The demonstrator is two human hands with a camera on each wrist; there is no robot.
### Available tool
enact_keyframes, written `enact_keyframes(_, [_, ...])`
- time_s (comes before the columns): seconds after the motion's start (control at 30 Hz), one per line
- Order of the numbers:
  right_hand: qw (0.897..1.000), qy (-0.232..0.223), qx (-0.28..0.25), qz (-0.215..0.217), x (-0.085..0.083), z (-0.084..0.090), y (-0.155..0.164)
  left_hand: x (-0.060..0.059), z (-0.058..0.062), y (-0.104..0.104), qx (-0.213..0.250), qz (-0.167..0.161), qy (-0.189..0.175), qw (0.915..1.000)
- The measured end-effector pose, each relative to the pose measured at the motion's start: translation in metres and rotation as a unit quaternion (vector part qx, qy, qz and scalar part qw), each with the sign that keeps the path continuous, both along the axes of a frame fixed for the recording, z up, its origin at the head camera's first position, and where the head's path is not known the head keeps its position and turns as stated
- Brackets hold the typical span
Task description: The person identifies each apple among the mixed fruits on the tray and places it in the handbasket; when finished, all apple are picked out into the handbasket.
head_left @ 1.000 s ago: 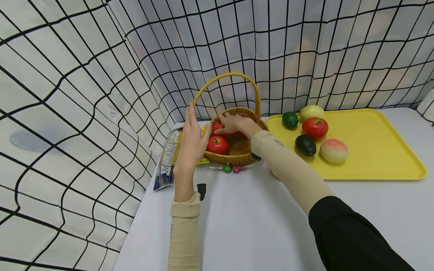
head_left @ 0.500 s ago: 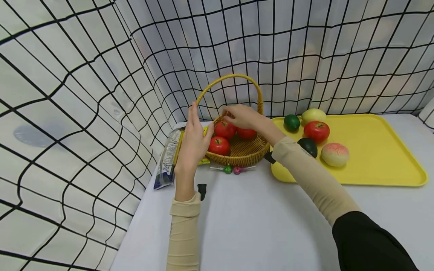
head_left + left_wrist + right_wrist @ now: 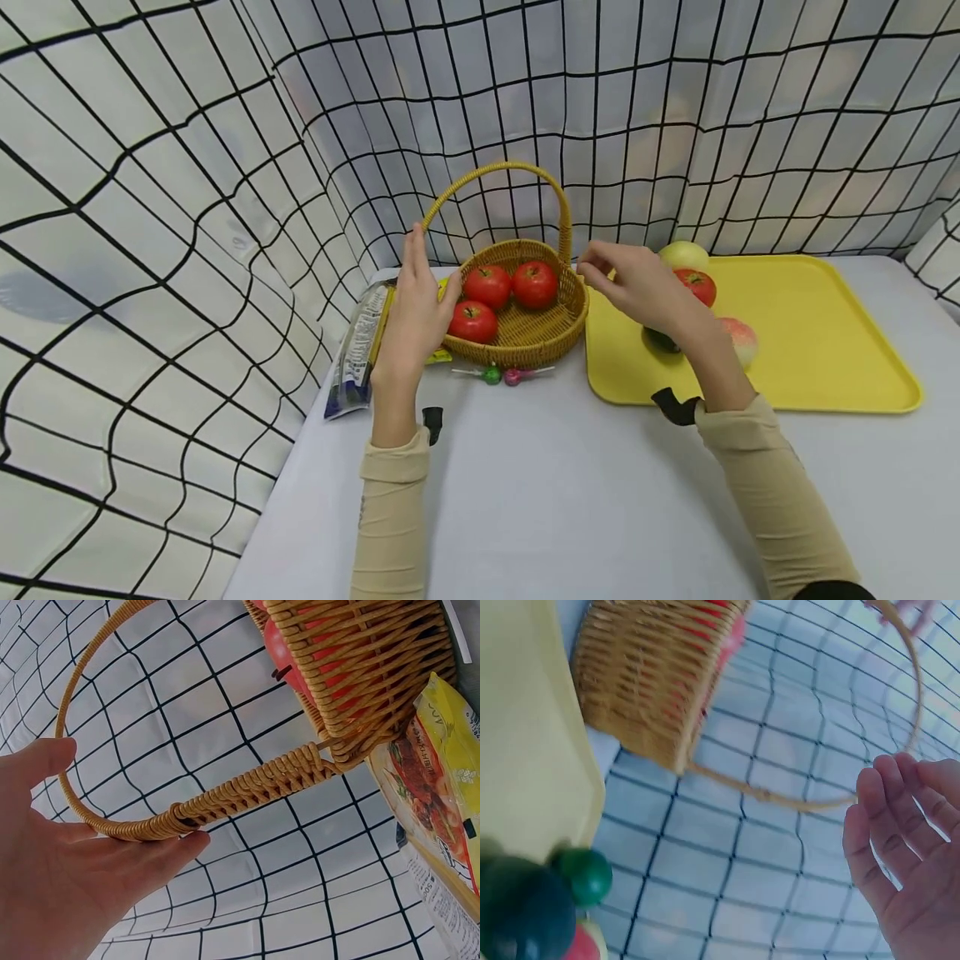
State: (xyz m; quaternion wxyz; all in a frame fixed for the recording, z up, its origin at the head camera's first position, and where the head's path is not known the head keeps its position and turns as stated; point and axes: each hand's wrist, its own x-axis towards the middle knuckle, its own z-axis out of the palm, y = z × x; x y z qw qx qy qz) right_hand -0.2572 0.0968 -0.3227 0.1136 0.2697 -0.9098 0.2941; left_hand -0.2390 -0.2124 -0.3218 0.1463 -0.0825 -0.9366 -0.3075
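Observation:
A wicker basket [image 3: 517,354] with a tall arched handle holds three red tomatoes [image 3: 535,285]. My left hand [image 3: 416,321] is raised at the basket's left side. In the left wrist view, its fairly straight fingers lie along the outside of the handle [image 3: 255,784], and the thumb is on the other side. My right hand [image 3: 637,279] hovers just right of the basket, over the yellow tray's [image 3: 817,333] left part. Its fingers are loosely bent, and the right wrist view shows nothing in the palm.
On the tray are another tomato [image 3: 697,286], a peach [image 3: 740,340], a pale yellow-green fruit [image 3: 684,254], a dark avocado-like fruit [image 3: 660,340] and a small green fruit [image 3: 585,875]. Two lollipops [image 3: 513,377] lie before the basket. Snack packets [image 3: 356,358] lie left. Black netting surrounds the table.
My right hand has left the tomatoes in the basket, lifting and moving right to above the tray's left edge. The left hand stays at the handle.

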Motion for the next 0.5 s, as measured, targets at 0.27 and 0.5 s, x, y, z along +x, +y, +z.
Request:
enact_keyframes(0.27, [0.998,0.053,0.004,-0.022,0.037,0.011,0.029,-0.001,-0.002,0.001,-0.008,-0.003,0.005,1.0000])
enact_keyframes(0.5, [0.995,0.092,0.013,-0.018,0.049,0.018,0.035,-0.001,-0.002,0.002,-0.009,0.002,0.002,1.0000])
